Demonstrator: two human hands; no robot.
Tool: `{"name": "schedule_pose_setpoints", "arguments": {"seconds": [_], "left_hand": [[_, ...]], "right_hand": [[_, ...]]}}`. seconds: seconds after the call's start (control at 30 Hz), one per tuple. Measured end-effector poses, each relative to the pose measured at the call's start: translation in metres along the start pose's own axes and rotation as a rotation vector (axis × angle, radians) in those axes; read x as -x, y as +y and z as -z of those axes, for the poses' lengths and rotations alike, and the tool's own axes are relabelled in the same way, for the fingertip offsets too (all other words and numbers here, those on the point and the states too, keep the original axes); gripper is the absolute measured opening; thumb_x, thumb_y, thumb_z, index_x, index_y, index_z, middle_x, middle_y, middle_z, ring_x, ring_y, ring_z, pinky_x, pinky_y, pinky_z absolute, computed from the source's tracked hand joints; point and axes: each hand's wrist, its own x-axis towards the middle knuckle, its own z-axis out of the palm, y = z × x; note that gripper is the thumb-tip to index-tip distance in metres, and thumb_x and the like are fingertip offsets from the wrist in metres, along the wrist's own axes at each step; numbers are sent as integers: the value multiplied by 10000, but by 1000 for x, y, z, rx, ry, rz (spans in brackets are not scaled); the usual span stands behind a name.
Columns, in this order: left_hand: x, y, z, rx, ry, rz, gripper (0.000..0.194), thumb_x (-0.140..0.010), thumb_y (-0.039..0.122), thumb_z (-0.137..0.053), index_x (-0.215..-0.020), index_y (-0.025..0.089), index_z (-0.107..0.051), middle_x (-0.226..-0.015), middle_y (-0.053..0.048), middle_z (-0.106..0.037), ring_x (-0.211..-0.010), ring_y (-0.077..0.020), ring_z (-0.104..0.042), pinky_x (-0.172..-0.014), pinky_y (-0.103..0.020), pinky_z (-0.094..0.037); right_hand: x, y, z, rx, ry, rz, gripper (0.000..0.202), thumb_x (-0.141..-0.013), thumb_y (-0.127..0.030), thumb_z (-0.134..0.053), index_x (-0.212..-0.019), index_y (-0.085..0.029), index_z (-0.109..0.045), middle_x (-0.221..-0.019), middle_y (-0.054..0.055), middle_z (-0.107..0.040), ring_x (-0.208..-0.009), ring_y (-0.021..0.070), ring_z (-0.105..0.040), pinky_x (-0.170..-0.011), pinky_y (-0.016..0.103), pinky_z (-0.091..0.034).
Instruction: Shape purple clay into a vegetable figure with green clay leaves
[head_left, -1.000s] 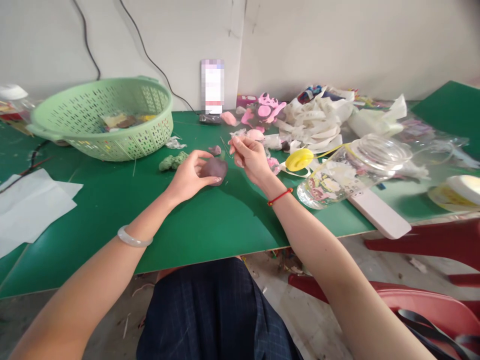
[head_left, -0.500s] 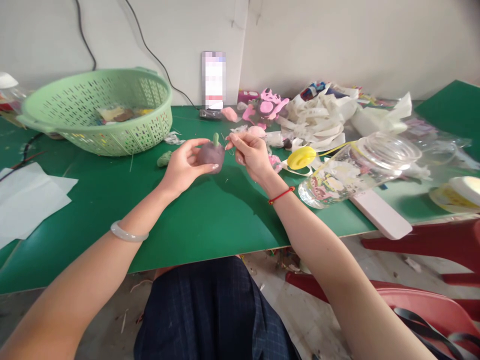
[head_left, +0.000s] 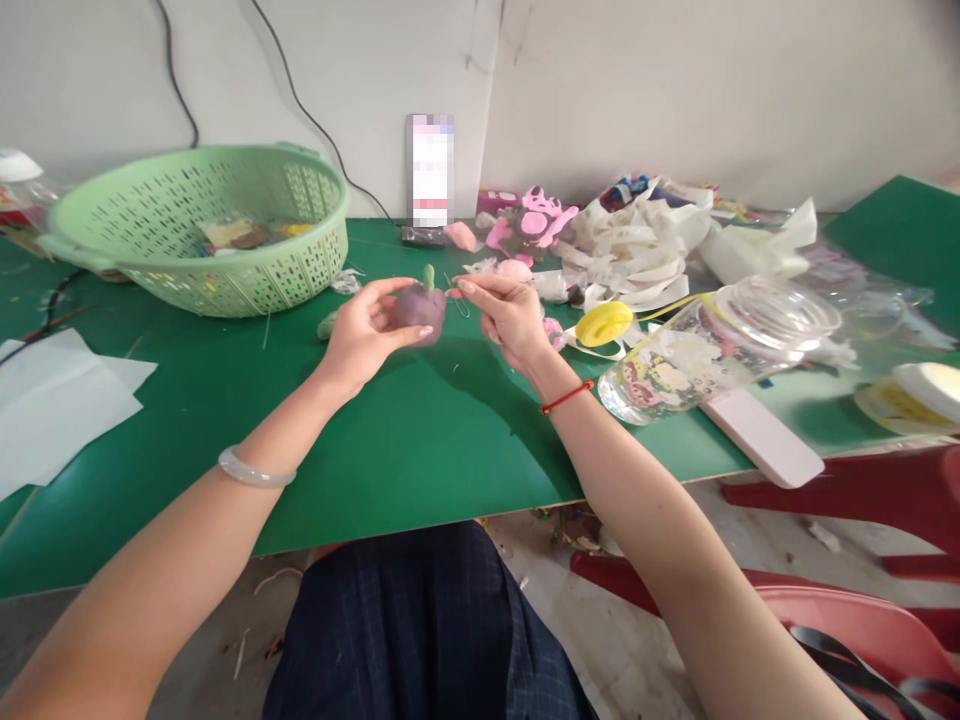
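My left hand [head_left: 360, 328] is closed round the side of a purple, round ball that looks like modelling clay [head_left: 417, 314], held above the green table. A short green stem [head_left: 428, 277] stands upright on top of the ball. My right hand [head_left: 508, 312] is pinched at the ball's right side, with thumb and forefinger together. A thin looped strand [head_left: 463, 308], wire or thread, shows at those fingertips; whether it touches the ball I cannot tell. Behind my left hand lies a green lump [head_left: 327, 325], partly hidden.
A green perforated basket [head_left: 247, 285] stands at left, above white sheets [head_left: 67, 400]. A phone [head_left: 430, 175] leans on the wall. To the right are pink pieces [head_left: 544, 215], crumpled white strips [head_left: 637, 235], a yellow tape reel [head_left: 604, 323], a clear jar [head_left: 697, 350] and a pale slab [head_left: 765, 440].
The view has shifted slightly, so the scene sits a little lower. Both hands keep nearly the same pose, with the purple ball still in my left hand.
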Motion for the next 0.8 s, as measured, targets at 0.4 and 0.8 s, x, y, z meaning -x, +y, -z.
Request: {"name": "schedule_pose_setpoints", "arguments": {"seconds": [0.4, 0.8], "left_hand": [[2, 3, -2, -6, -21, -26, 656, -703, 347, -915, -1302, 236, -671, -1191, -90, -759, -1166, -322, -751, -972, -496, -664], [0, 5, -2, 17, -11, -27, 630, -731, 284, -895, -1315, 231, -666, -1210, -96, -752, -1214, -336, -733, -1003, -528, -651]], "right_hand": [[0, -1, -4, 23, 92, 68, 615, -684, -625, -941, -608, -235, -472, -484, -79, -406, -433, 60, -338, -379, 232, -290], [-4, 3, 1, 9, 56, 26, 409, -838, -614, -834, -975, -236, -757, -715, -29, -643, -476, 64, -433, -405, 256, -323]]}}
